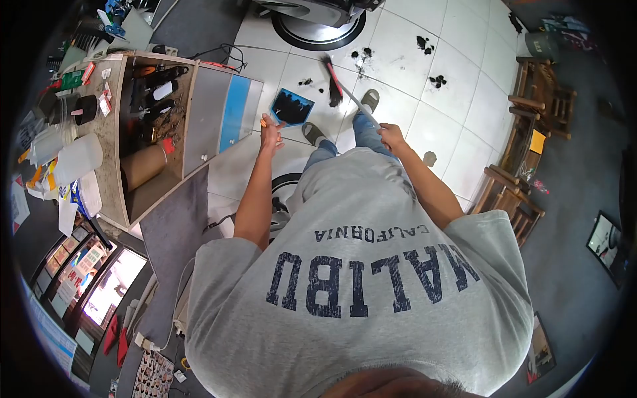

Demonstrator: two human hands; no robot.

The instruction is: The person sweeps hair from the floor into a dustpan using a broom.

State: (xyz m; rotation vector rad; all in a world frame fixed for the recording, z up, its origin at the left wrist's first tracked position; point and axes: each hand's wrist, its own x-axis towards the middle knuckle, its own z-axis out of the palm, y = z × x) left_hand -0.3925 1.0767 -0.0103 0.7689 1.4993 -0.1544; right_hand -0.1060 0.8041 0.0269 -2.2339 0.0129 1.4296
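On the tiled floor (pixel 458 109), one broom (pixel 334 83) slants forward-left from the right grip (pixel 387 134), which is closed around its handle. One blue dustpan (pixel 292 107) bearing dark clippings lies just forward-right of the left grip (pixel 271 132), whose hold I cannot tell; two larger dark clumps (pixel 438 81) lie toward the floor's right edge.

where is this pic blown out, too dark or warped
Head view: the bright pane at lower left is blown out nearly to white; head view: the corners fall to black; head view: the wide lens curves the grout lines of the tiled floor; head view: the broom looks soft at its bristles, though I cannot tell whether from motion or focus.
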